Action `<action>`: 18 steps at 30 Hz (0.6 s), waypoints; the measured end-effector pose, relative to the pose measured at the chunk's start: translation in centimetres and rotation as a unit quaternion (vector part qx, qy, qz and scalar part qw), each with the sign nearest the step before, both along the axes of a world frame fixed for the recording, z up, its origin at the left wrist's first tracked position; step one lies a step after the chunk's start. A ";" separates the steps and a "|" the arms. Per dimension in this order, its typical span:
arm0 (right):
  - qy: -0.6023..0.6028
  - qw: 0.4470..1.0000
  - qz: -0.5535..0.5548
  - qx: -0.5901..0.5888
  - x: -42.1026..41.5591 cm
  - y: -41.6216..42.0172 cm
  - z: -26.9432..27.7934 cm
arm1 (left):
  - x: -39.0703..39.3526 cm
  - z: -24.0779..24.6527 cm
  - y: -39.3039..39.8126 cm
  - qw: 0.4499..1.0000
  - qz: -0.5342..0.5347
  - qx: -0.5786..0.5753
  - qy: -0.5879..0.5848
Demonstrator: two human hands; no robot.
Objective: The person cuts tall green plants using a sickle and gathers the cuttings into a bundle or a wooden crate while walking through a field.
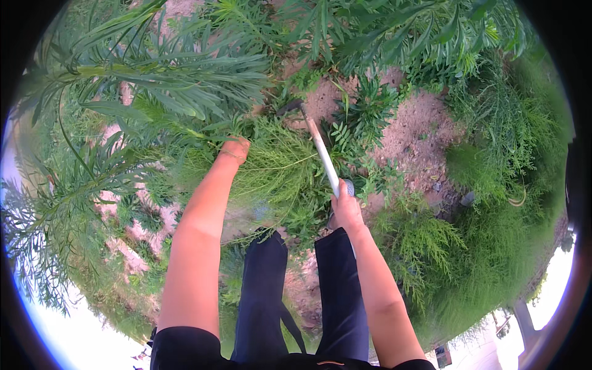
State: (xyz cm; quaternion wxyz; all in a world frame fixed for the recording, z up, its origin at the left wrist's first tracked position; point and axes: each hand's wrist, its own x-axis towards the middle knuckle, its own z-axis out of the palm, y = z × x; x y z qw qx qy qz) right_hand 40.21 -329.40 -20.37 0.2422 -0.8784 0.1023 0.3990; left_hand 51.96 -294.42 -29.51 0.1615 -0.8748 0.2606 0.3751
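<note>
My right hand (346, 209) is closed around the pale handle of a hoe (323, 150), its thumb lying along the shaft. The handle slants up and left to a dark, curved metal head (290, 107), which rests at the edge of bare soil among weeds. My left hand (236, 149) reaches into the greenery to the left of the hoe. Leaves and its own back hide the fingers, so its grip does not show. A feathery light-green weed (282, 162) spreads between the two hands, with a thin stem running toward the hoe handle.
Tall narrow-leaved plants (175, 78) lean in from the upper left. Bushy feathery weeds (481, 259) crowd the right side. Reddish soil (416, 134) shows between them. My dark-trousered legs (263, 296) stand below, and a grey shoe (350, 187) shows partly behind my right hand.
</note>
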 end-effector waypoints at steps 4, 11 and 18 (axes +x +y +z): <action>0.013 0.995 -0.077 0.058 -7.2 -5.4 8.0 | -1.5 2.9 3.5 0.989 0.101 0.022 0.102; 0.077 0.984 -0.161 -0.013 -10.3 -8.0 18.5 | -5.5 18.3 9.9 0.971 0.199 0.044 0.123; 0.216 0.904 -0.288 0.231 -6.3 4.3 12.7 | -1.2 24.0 26.3 0.982 0.107 0.115 -0.109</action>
